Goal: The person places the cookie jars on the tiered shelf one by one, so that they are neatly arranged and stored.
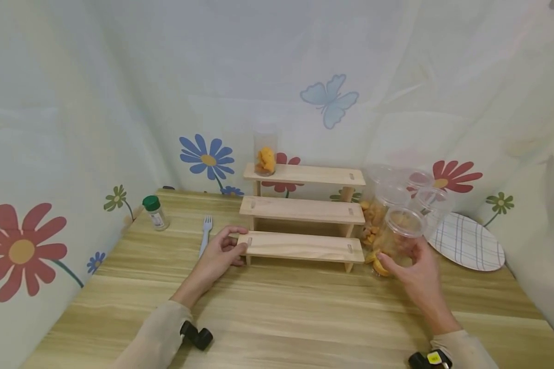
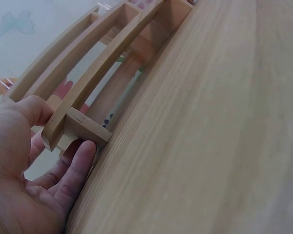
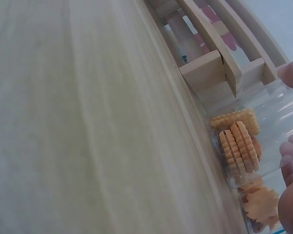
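My left hand (image 1: 219,252) grips the left end of the lowest step of a three-tier wooden shelf (image 1: 300,246). In the left wrist view the fingers (image 2: 75,170) bend around that step's end and side support. With my right hand (image 1: 420,274) I hold a clear, round plastic jar (image 1: 404,224), just right of the shelf. Ridged sandwich biscuits (image 3: 239,146) lie at its bottom; whether it touches the table cannot be told. Several more clear jars (image 1: 388,195) stand close behind it, some with orange snacks inside. On the top step's left end sits another jar (image 1: 265,154) with orange snacks.
A green-capped shaker bottle (image 1: 155,212) stands at the table's left. Beside it lies a pale blue fork (image 1: 206,233), close to my left hand. At the right is a white checked plate (image 1: 471,243). Flower-printed cloth (image 1: 212,77) hangs behind the table and along both sides.
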`<state>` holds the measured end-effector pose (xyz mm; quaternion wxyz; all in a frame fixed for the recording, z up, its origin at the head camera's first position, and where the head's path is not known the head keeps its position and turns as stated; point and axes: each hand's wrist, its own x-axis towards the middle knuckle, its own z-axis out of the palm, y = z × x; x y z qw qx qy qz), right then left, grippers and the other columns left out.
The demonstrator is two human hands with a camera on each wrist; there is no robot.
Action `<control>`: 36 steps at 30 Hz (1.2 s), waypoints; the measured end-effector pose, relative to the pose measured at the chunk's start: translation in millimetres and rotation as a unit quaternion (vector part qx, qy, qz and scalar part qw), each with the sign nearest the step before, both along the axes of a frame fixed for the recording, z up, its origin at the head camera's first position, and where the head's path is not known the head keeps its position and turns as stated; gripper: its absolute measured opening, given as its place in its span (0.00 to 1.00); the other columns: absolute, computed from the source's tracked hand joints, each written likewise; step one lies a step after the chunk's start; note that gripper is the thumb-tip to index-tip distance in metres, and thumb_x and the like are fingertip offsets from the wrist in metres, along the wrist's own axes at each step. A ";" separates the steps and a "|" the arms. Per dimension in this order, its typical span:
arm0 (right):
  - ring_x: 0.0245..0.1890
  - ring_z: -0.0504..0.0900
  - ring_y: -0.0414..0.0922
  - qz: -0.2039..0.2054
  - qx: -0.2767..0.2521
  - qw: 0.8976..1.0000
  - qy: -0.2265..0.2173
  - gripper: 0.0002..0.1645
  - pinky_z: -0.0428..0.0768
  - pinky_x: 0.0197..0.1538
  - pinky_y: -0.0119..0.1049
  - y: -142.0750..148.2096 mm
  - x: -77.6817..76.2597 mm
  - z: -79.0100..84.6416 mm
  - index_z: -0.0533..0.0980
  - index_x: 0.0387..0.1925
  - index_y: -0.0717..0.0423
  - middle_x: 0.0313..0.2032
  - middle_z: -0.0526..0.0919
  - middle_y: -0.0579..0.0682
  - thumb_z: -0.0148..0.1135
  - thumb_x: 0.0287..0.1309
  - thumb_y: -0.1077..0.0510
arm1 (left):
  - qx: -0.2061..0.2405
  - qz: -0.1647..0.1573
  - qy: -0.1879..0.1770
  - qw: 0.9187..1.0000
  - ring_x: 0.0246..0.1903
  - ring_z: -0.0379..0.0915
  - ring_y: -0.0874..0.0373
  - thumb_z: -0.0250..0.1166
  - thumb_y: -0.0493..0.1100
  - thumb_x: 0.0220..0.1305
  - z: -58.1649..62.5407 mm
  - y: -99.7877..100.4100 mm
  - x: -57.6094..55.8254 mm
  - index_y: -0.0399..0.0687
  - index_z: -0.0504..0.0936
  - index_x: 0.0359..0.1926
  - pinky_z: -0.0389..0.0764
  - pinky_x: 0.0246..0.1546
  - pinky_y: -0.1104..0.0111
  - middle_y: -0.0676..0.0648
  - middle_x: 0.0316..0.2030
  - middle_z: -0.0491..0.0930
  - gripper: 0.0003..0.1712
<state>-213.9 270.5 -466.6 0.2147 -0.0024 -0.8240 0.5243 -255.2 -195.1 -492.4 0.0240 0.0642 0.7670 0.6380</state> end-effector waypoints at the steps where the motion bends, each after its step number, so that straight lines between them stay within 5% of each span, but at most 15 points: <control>1: 0.56 0.80 0.39 0.002 0.003 1.000 0.002 0.34 0.74 0.60 0.20 0.0 -0.5 -0.2 0.74 0.56 0.66 0.53 0.84 0.50 0.88 0.56 0.62 | 0.001 0.000 0.000 1.000 0.45 0.86 0.49 0.69 0.41 0.81 0.3 0.1 -0.1 0.48 0.79 0.71 0.94 0.42 0.61 0.36 0.49 0.84 0.22; 12: 0.56 0.79 0.47 0.018 0.030 0.999 -0.017 0.35 0.73 0.57 0.20 3.4 -0.2 -5.8 0.75 0.60 0.67 0.59 0.82 0.60 0.86 0.59 0.60 | 0.003 -0.004 0.001 1.000 0.45 0.86 0.49 0.68 0.41 0.81 0.1 0.2 0.3 0.47 0.78 0.71 0.94 0.42 0.61 0.36 0.50 0.84 0.22; 23: 0.57 0.77 0.35 0.060 0.041 0.997 -0.039 0.43 0.72 0.60 0.19 7.3 -2.1 -11.1 0.71 0.73 0.62 0.66 0.80 0.61 0.84 0.63 0.58 | 0.003 -0.004 0.006 1.000 0.44 0.86 0.49 0.68 0.40 0.81 0.8 -0.9 -0.3 0.47 0.78 0.71 0.94 0.42 0.62 0.36 0.49 0.84 0.23; 36: 0.49 0.81 0.34 0.046 0.040 0.998 0.008 0.39 0.76 0.54 0.19 3.8 -3.5 -8.0 0.80 0.67 0.62 0.55 0.86 0.55 0.88 0.55 0.63 | 0.000 0.003 -0.002 1.000 0.44 0.85 0.49 0.68 0.40 0.81 1.7 0.6 0.7 0.48 0.79 0.70 0.93 0.42 0.61 0.37 0.49 0.84 0.22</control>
